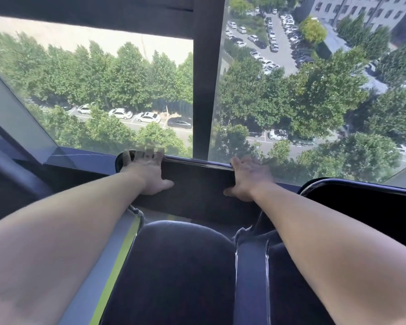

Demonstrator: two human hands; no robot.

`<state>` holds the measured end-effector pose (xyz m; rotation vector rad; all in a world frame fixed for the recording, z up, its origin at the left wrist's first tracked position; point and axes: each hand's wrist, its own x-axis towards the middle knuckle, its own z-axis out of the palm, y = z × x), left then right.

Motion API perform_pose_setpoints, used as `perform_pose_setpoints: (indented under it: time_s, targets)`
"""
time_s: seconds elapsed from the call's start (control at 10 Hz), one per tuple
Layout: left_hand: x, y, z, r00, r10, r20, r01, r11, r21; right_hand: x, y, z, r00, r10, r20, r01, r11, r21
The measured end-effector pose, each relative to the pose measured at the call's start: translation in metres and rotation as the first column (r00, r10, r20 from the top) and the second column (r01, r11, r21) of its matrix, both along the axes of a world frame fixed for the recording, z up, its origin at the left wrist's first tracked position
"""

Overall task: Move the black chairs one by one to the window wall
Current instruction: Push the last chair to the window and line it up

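Note:
A black chair [192, 266] stands right in front of me with its backrest [197, 188] up against the window wall [206, 90]. My left hand [148, 174] holds the top left of the backrest, fingers over the top edge and thumb on the near face. My right hand [246, 179] grips the top right of the same backrest in the same way. A second black chair [361, 207] stands immediately to the right, also backed to the glass.
A dark window post rises behind the chair's backrest. A grey slanted panel [14, 118] and a dark ledge fill the left. A strip of grey floor with a green line [117, 266] shows left of the chair's seat.

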<state>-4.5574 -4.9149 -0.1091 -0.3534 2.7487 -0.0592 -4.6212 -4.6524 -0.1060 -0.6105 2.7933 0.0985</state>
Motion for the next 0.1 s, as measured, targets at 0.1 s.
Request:
perform_pose_setpoints:
  time_s: [0.1]
  targets:
    - [0.0297,0.027,0.023,0.996,-0.079,-0.034,0.082,0.994,0.079,0.0115,0.0151,0.0298,0.993,0.069,0.093,-0.07,0.997,0.016]
